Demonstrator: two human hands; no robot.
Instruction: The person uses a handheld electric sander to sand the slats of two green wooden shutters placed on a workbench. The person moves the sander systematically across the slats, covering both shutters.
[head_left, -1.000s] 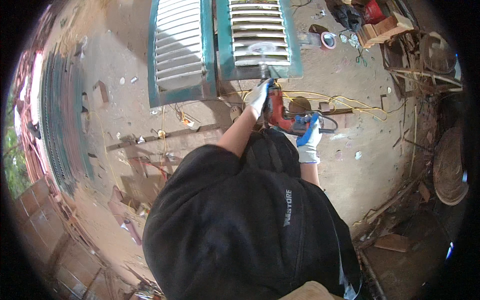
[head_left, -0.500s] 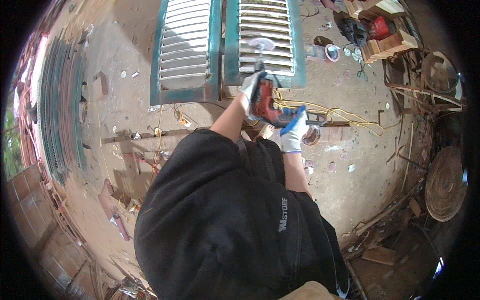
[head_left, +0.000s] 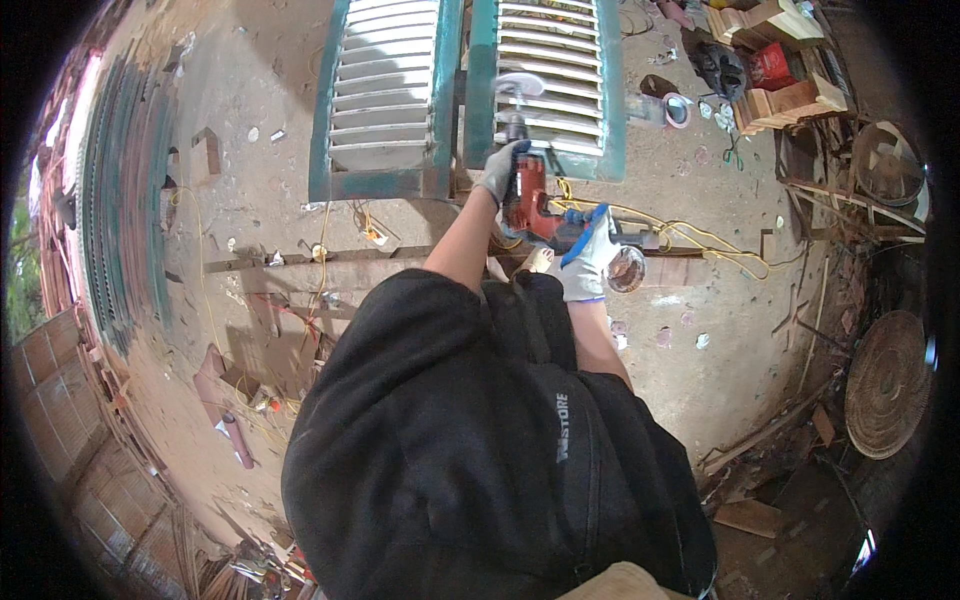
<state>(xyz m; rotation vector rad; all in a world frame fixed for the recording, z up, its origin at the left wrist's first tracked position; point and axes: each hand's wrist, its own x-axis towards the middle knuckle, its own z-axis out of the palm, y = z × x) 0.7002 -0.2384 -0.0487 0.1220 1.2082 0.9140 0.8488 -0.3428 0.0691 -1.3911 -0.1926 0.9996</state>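
Note:
Both my hands wear white and blue work gloves and hold a red and black power drill [head_left: 530, 192]. My left hand [head_left: 500, 172] is wrapped round its front, close to the chuck. At the rear handle, my right hand [head_left: 592, 258] is closed. A pale round sanding disc [head_left: 522, 84] on the drill's tip is blurred and lies over the left side of the right louvered shutter [head_left: 608, 120]. Whether the disc touches the wood I cannot tell. Beside it lies the left shutter [head_left: 325, 125], also green-framed with whitish slats.
A yellow cord [head_left: 690, 235] loops on the ground to the right. Wooden blocks [head_left: 790, 105] and a red bag [head_left: 770, 68] sit at the far right. Long green slats [head_left: 125, 200] are stacked on the left; a round woven basket [head_left: 888, 385] stands at the right.
The disc has shifted left across the right shutter, toward its left frame piece. My hands keep their grip on the drill. The whole view has shifted slightly.

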